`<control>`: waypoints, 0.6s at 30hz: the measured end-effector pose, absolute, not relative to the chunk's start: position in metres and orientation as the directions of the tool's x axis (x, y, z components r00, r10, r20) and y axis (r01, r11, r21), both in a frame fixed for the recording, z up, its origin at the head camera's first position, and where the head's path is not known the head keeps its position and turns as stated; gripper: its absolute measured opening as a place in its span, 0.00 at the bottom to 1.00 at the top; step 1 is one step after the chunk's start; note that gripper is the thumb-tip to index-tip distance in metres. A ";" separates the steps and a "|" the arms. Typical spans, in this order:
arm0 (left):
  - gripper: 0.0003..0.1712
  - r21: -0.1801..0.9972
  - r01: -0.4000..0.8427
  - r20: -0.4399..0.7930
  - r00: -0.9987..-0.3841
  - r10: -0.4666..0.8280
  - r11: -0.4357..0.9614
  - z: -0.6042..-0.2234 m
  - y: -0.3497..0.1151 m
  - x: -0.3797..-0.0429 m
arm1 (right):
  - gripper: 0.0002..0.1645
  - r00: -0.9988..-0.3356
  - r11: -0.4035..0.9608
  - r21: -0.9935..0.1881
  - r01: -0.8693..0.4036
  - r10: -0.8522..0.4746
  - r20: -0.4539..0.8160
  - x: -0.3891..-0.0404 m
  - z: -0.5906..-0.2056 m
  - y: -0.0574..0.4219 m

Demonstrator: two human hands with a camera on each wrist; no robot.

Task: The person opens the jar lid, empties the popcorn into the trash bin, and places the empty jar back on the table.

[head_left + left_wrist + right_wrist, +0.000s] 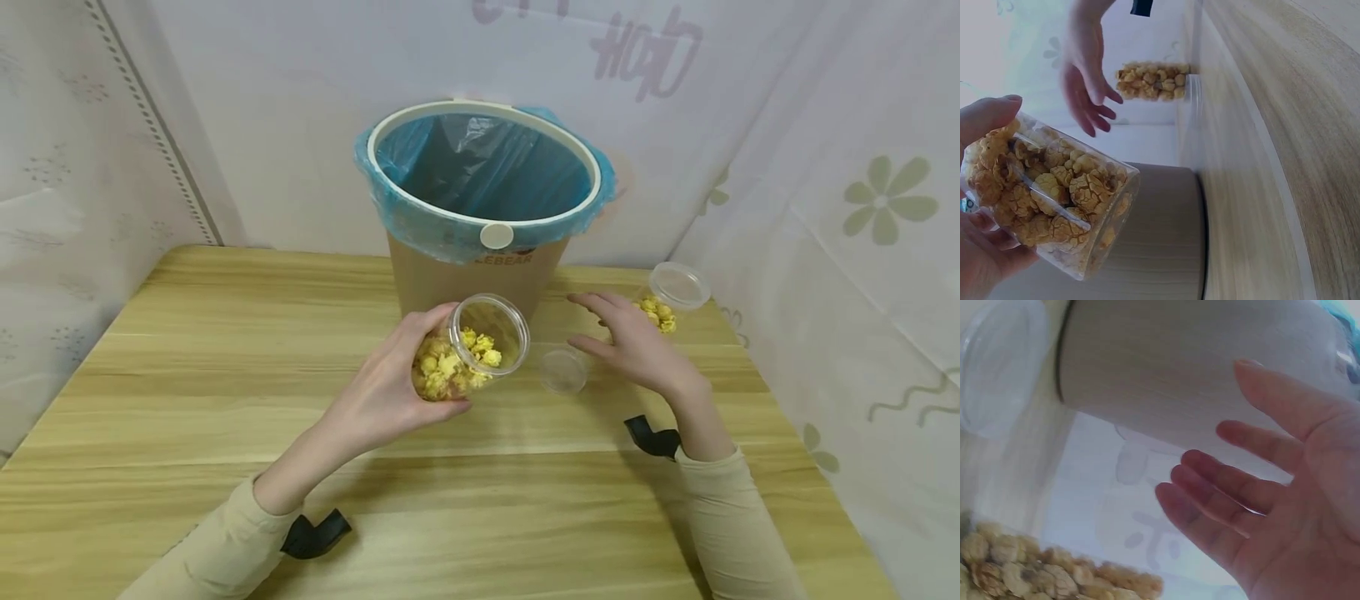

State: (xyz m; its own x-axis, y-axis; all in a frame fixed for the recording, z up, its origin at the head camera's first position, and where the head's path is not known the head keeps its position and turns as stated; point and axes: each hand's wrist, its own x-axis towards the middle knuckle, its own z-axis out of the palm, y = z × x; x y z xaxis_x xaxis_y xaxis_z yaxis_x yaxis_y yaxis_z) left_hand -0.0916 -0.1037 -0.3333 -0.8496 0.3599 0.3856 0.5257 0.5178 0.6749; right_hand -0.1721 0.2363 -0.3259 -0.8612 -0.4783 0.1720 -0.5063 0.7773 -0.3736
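My left hand (382, 385) grips a clear plastic jar (491, 333), its fingers and thumb around the side. The jar is uncapped and tilted, with its mouth toward the upper right in the head view. Yellow popcorn (1054, 187) lies inside it. My right hand (641, 343) hovers above the table with fingers spread and bare palm showing in the right wrist view, holding nothing. Below it to the left, a clear round lid (562, 372) lies flat on the wood. Just beyond that hand stands a second clear popcorn jar (678, 287), partly hidden by it.
A tall beige trash bin (476, 279) stands at the back centre, lined with a blue plastic bag (435, 233) under a pale rim ring. The wooden table (225, 358) meets patterned cloth walls (840, 125) behind and to the right. Black wrist mounts sit at both sleeves.
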 end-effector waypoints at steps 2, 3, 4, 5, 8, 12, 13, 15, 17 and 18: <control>0.63 0.677 0.525 0.387 -0.850 0.358 0.515 -0.333 -0.103 -0.092 | 0.36 -0.866 0.777 -0.384 -0.500 -0.457 0.202 -0.170 -0.321 0.238; 0.63 0.678 0.525 0.387 -0.850 0.357 0.515 -0.333 -0.104 -0.092 | 0.36 -0.869 0.780 -0.384 -0.494 -0.446 0.214 -0.170 -0.319 0.239; 0.63 0.678 0.524 0.386 -0.851 0.356 0.515 -0.333 -0.104 -0.092 | 0.36 -0.871 0.781 -0.386 -0.491 -0.436 0.226 -0.170 -0.317 0.239; 0.63 0.679 0.522 0.386 -0.852 0.354 0.516 -0.332 -0.104 -0.092 | 0.36 -0.870 0.783 -0.381 -0.492 -0.428 0.244 -0.170 -0.315 0.238; 0.64 0.680 0.520 0.387 -0.853 0.349 0.517 -0.332 -0.104 -0.092 | 0.34 -0.866 0.776 -0.391 -0.495 -0.404 0.295 -0.170 -0.309 0.237; 0.64 0.683 0.519 0.395 -0.854 0.338 0.514 -0.331 -0.106 -0.092 | 0.33 -0.852 0.754 -0.413 -0.510 -0.379 0.361 -0.172 -0.300 0.237; 0.64 0.683 0.519 0.397 -0.854 0.336 0.514 -0.331 -0.107 -0.093 | 0.33 -0.847 0.754 -0.407 -0.516 -0.376 0.376 -0.171 -0.297 0.237; 0.64 0.686 0.514 0.393 -0.858 0.331 0.516 -0.330 -0.107 -0.093 | 0.32 -0.832 0.754 -0.389 -0.530 -0.372 0.412 -0.171 -0.291 0.238; 0.64 0.687 0.509 0.390 -0.860 0.328 0.519 -0.329 -0.108 -0.093 | 0.32 -0.821 0.758 -0.372 -0.535 -0.362 0.442 -0.171 -0.285 0.239; 0.64 0.687 0.506 0.387 -0.862 0.326 0.522 -0.329 -0.108 -0.093 | 0.32 -0.814 0.761 -0.364 -0.537 -0.356 0.458 -0.171 -0.282 0.239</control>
State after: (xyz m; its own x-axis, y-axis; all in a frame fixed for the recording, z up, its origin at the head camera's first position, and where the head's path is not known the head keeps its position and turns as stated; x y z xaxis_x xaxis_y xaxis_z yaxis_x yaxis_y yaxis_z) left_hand -0.0929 -0.1084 -0.3286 -0.8622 0.3263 0.3875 0.5061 0.5216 0.6869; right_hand -0.1710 0.2390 -0.2824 -0.8145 -0.3556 0.4585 -0.5372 0.7607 -0.3644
